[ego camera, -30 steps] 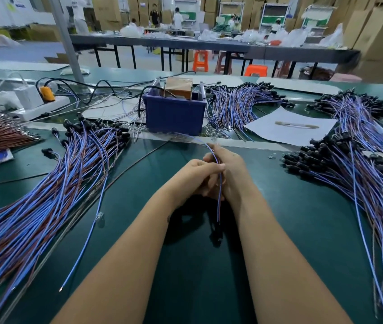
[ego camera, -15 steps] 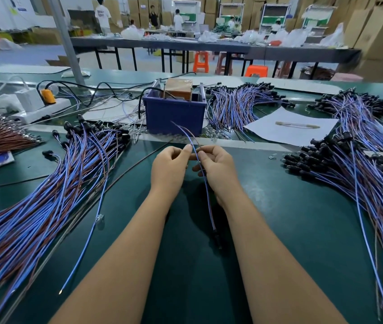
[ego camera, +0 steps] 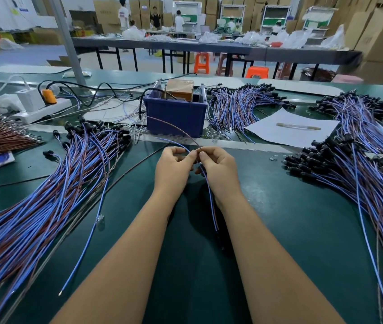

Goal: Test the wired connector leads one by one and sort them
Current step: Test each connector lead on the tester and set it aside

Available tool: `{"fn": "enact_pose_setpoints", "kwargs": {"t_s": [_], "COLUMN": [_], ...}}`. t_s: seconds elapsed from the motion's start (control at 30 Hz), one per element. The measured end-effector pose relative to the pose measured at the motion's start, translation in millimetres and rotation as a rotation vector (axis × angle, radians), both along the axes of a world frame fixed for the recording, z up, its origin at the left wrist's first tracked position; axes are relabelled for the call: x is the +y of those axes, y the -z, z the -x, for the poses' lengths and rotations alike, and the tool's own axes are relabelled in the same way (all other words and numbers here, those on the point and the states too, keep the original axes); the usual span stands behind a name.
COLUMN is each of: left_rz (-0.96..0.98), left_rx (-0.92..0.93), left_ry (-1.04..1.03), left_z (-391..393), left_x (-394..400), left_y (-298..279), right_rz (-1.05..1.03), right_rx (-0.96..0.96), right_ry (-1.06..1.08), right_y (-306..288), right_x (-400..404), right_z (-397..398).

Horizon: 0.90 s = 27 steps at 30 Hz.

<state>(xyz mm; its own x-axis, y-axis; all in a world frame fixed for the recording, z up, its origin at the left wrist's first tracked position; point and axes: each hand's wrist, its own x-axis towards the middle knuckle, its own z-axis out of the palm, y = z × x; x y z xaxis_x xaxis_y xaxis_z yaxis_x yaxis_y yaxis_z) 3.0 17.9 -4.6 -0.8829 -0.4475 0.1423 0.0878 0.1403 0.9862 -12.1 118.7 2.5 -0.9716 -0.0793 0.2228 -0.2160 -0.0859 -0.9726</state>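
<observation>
lead [ego camera: 211,202] | long axis near-far | pinched: left hand [ego camera: 174,166], right hand [ego camera: 218,168]

Both hands [ego camera: 197,167] pinching one lead [ego camera: 210,202] btwn wire piles, green bench [ego camera: 291,218]

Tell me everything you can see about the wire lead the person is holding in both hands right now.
The lead is a thin pair of wires, one blue and one brown, seemingly plastic-insulated. The left hand and right hand pinch it between fingertips above the green table. Beyond the hands its two free ends split and arc toward the blue bin. Below the hands it hangs toward the person between the forearms, ending in a dark connector that is hard to make out in shadow.
</observation>
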Motion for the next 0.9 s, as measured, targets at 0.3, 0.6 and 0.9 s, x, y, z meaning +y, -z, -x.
{"fn": "enact_pose_setpoints", "kwargs": {"t_s": [0.3,0.6,0.9], "left_rz": [0.111,0.137,0.097], "left_rx": [0.146,0.095,0.06], "left_ry": [-0.053,-0.149,-0.173], "left_z": [-1.8,-1.9,0.2], "left_x": [1.1,-16.0,-27.0], "left_y": [-2.9,-1.7,1.4], "right_rz": [-0.053,-0.086,-0.097], "right_rx": [-0.024,-0.07,-0.06], "right_ry": [0.113,0.233,0.204], "right_y": [0.4,3.0,0.7], "right_x": [-3.6,1.6,1.8], "right_z": [-1.6,1.8,0.0]}}
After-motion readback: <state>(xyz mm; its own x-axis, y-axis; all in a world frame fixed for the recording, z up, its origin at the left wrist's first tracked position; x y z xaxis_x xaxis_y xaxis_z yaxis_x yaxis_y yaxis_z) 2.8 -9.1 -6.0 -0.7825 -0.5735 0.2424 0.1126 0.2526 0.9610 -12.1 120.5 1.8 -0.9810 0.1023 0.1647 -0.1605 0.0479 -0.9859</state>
